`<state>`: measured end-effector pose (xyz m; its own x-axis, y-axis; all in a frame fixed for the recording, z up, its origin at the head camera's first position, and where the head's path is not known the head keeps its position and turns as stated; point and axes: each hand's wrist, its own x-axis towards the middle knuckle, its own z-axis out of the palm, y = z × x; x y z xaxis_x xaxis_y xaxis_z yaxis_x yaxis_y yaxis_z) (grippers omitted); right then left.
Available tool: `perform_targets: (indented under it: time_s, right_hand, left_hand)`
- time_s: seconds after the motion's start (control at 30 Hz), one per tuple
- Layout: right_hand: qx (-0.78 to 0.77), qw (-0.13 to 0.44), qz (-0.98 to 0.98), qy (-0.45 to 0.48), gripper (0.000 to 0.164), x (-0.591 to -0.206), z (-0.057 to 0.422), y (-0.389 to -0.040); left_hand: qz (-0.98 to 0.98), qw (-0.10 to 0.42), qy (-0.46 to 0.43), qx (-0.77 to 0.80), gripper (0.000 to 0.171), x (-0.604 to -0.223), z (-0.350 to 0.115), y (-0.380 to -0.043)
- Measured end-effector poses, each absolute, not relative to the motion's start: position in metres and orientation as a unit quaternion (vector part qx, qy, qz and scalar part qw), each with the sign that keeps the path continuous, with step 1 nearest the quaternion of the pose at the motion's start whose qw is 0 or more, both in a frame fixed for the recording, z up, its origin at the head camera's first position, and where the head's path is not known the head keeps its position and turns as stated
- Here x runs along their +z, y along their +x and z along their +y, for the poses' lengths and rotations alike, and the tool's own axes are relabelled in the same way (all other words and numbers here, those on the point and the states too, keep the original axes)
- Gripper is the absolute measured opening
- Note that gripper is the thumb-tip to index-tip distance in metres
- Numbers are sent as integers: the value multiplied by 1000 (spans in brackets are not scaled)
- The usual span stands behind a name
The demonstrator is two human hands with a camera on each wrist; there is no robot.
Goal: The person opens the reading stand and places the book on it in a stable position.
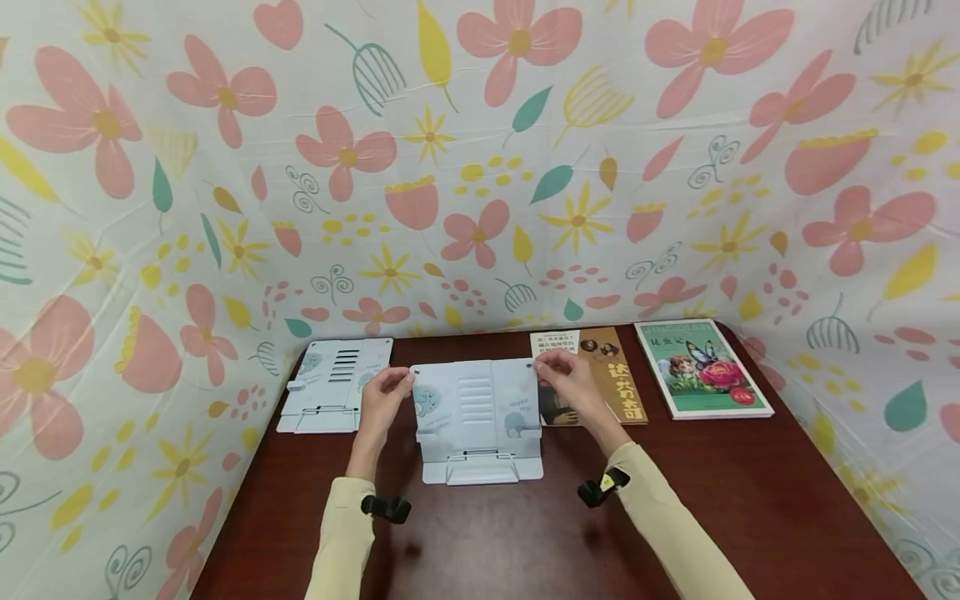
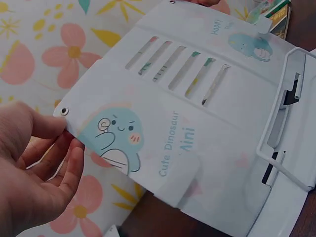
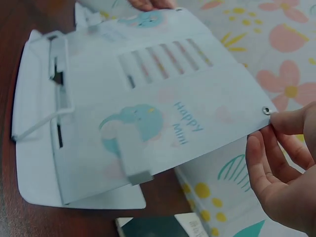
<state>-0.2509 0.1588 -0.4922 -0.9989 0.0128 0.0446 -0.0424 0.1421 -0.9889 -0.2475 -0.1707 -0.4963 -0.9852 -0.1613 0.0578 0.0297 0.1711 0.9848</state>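
Observation:
A white book stand (image 1: 476, 417) with blue cartoon dinosaurs, a row of slots and a wire rest at its foot is tilted up near the middle of the table. My left hand (image 1: 385, 400) pinches its upper left corner, thumb beside the small rivet, as the left wrist view shows. At the opposite top corner my right hand (image 1: 573, 385) pinches the panel between thumb and fingers (image 3: 256, 148). In the left wrist view the dinosaur print (image 2: 116, 136) faces up beside the words "Cute Dinosaur Mini".
A second white book stand (image 1: 318, 400) lies behind on the left. To the right, a brown and cream book (image 1: 611, 371) is partly covered by the right hand and stand; farther right lies a green book (image 1: 682, 404). A flowered cloth (image 1: 480, 167) hangs round the dark red table (image 1: 487, 542).

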Motion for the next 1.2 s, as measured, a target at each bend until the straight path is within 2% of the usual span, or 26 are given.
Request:
perform_targets:
  time_s: [0.23,0.57,1.0,1.2]
  right_hand:
    - [650,19,-757,62,21,-480,164,-237]
    - [623,36,-770,135,13,-477,176,-207]
    - [625,33,-763,162,8,-481,179,-186]
    - [629,25,-757,172,6,-484,179,-180]
  left_hand:
    - [-771,65,-3,-633,22,-481,-180,-225]
    - [-758,84,-107,-637,10,-492,-193,-214]
    - [-718,102,-203,-658,10,-504,-203,-202]
    - [-711,104,-211,-663,8,-510,-207,-198]
